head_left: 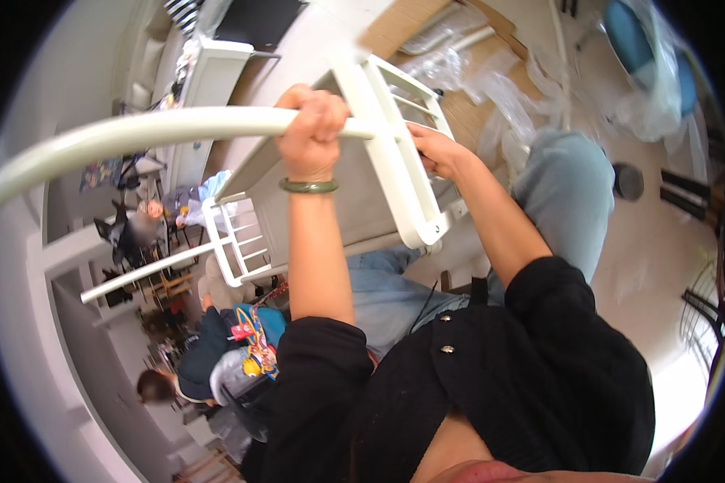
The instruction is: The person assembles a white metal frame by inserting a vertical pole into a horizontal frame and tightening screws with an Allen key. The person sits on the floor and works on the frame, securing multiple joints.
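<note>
Left grip (311, 133) closed around a thick, curved white tube (177, 125), the tube being extended across the upper left of the view and its inner end brought up to a white slatted side piece (385, 165). Right grip (437, 153) placed at the far side of this same piece; its fingers are partly hidden by the rails, and whether it is narrowed fully upon them cannot be told. The side piece is held before the body, near the bent legs in pale blue jeans (568, 193). From it a grey panel (258, 189) is stretched to a second white slatted piece (220, 245), beside which a thinner white rod (149, 272) is seen. A green bracelet (308, 186) is worn on the left wrist, and the torso is covered by a black top (491, 386). Farther out, clear plastic wrap (503, 92) is strewn over cardboard (407, 24) on the floor, near a blue seat (627, 36) partly covered by plastic. At left, a white cabinet (216, 68) is shown, and, below it, another person in dark clothing (201, 358) is seen.
</note>
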`<state>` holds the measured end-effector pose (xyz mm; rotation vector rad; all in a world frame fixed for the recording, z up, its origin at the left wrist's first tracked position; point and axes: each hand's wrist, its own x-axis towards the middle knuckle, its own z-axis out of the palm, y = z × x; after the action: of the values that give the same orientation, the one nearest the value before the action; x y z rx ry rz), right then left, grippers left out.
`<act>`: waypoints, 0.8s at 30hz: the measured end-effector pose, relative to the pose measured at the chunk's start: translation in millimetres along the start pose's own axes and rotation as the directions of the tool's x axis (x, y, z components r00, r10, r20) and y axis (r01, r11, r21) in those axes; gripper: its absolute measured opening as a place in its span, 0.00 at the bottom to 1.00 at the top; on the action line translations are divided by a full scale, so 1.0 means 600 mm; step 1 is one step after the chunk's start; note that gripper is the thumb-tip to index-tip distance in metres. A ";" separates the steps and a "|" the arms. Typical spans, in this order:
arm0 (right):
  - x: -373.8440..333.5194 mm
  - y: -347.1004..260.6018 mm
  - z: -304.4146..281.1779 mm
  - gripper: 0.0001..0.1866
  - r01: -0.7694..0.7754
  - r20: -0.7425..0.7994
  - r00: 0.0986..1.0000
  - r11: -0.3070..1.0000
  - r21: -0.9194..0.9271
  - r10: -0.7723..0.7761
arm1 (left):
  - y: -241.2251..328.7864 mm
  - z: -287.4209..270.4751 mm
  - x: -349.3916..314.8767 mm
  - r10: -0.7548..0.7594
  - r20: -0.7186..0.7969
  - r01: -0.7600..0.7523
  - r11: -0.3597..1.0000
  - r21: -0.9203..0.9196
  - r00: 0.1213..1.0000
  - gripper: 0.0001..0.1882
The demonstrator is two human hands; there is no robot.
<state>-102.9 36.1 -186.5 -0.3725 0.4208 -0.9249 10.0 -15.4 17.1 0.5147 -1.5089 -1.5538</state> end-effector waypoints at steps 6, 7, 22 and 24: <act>0.014 0.003 -0.023 0.15 0.128 -0.231 0.966 0.991 0.025 -0.119 | -0.026 0.049 0.026 0.147 -0.415 -0.013 0.951 0.310 0.898 0.09; 0.014 0.024 0.008 0.16 0.116 -0.281 0.956 0.989 0.088 -0.087 | -0.026 0.049 0.009 0.193 -0.505 -0.067 0.964 0.257 0.841 0.10; 0.028 0.041 -0.094 0.17 -0.003 -0.217 0.976 0.997 -0.079 -0.014 | -0.010 0.064 0.001 0.199 -0.531 -0.110 0.975 0.195 0.824 0.14; 0.031 0.039 -0.092 0.18 0.030 -0.189 0.981 0.998 -0.061 -0.041 | 0.001 0.062 0.001 0.193 -0.494 -0.121 0.977 0.173 0.848 0.14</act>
<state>-104.2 26.5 -248.4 -0.3468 0.6191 -0.9882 -19.6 5.7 24.1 0.7909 -1.2089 -1.0763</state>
